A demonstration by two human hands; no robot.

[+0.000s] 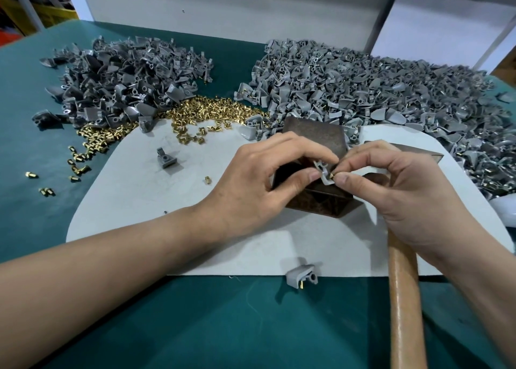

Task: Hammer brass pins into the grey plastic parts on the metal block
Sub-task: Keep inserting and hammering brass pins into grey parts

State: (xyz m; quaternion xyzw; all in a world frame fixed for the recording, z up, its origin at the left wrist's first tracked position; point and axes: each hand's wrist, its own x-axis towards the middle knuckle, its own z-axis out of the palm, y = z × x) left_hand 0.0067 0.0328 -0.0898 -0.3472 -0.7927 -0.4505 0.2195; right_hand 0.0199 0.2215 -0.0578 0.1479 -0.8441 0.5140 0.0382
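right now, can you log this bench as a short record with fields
left hand: pinches grey part over metal block
right hand: pinches brass pin against that part
hammer: wooden handle runs under right hand
pin heap: behind block, to its left
left pile: grey parts, far left
right pile: larger, some parts showing brass

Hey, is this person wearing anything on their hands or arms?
Nothing visible. The left hand and right hand are bare, without gloves or rings. Both forearms are uncovered to the picture's edge: no sleeve, watch or bracelet shows.
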